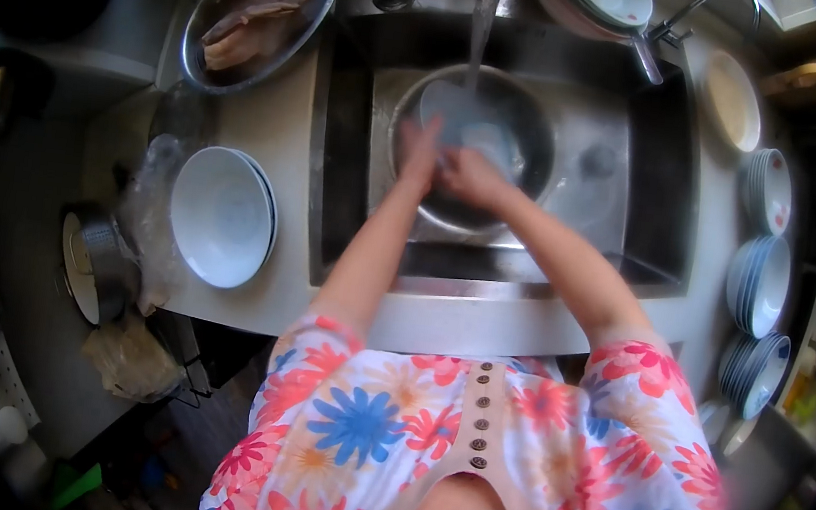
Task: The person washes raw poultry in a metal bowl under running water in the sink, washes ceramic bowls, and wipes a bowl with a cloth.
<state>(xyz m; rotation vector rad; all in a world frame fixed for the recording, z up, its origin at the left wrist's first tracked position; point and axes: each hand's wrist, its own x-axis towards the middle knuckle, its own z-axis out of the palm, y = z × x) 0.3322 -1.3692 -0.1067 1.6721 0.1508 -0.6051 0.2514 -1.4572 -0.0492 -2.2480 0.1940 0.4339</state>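
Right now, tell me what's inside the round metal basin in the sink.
Inside the basin, pale, blurred dishware shows near the falling water. The left hand and right hand cover part of the view; whatever lies beneath them is hidden.

Blouse [409,426]: pink, blue, orange flowers on white. Basin [540,141]: silver-grey.

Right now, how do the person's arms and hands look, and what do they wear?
The white sleeves have a floral print in red, pink, blue and tan, and leave the left forearm and right forearm uncovered, with no watch visible. The left hand and right hand are gloveless, but too blurred to tell about rings.
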